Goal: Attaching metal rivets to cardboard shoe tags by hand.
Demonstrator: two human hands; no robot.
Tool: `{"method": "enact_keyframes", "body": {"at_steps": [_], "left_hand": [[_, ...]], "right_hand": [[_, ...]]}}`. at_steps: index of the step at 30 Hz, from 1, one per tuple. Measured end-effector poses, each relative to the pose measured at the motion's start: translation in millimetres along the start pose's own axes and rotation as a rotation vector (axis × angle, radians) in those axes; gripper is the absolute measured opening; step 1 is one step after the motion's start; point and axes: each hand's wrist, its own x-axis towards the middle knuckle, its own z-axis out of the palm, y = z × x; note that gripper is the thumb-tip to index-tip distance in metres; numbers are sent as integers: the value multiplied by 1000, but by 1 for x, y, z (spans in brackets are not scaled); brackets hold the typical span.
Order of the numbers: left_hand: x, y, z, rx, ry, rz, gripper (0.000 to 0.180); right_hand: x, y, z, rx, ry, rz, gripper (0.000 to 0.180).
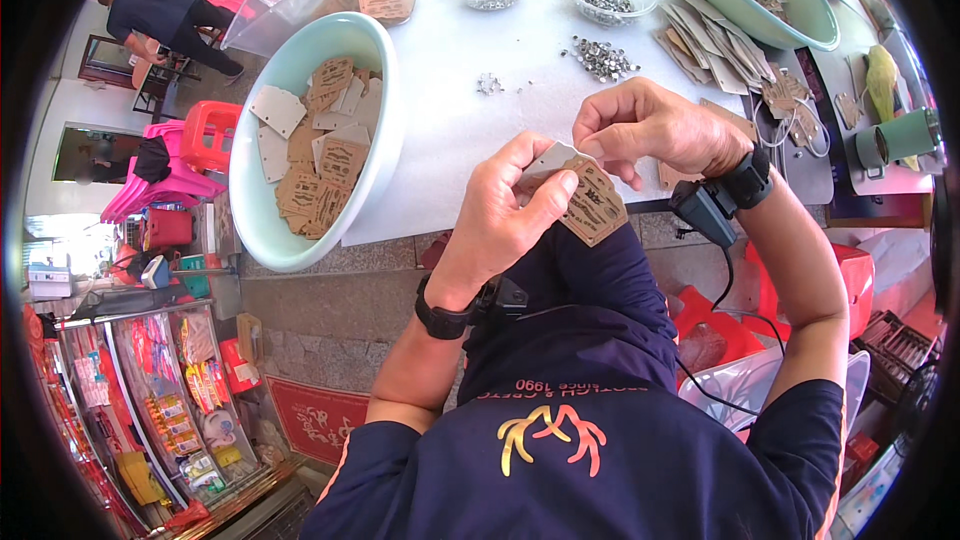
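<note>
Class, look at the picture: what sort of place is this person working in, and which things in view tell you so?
Probably a small hand-assembly workbench by a shop. Both hands hold brown card tags, a pale green basin is full of them, and small metal eyelets lie heaped on the white table.

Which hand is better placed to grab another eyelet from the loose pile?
Right, probably. The right hand pinches only the top edge of the cardboard tags and sits just below the loose eyelet pile; the left hand grips the tags.
</note>
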Motion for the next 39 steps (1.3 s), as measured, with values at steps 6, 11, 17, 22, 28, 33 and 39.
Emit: {"method": "enact_keyframes", "body": {"at_steps": [6, 11, 17, 22, 28, 33, 39], "left_hand": [[1, -1, -1, -27, 6, 41, 19], [2, -5, -3, 11, 30, 43, 16], [7, -12, -1, 58, 87, 101, 24], [11, -14, 0, 23, 106, 113, 29], [15, -20, 4, 27, 176, 188, 29], [19, -23, 5, 88, 263, 238, 27], [25, -29, 4, -32, 320, 202, 22]], "right_hand": [[-3, -2, 7, 65, 80, 28, 22], [1, 2, 11, -1, 75, -45, 22], [6, 5, 6, -90, 91, -42, 20], [9, 7, 5, -116, 121, -65, 20], [13, 18, 6, -125, 203, -154, 21], [16, 17, 5, -181, 228, -199, 23], [22, 25, 4, -221, 272, -194, 24]]}}
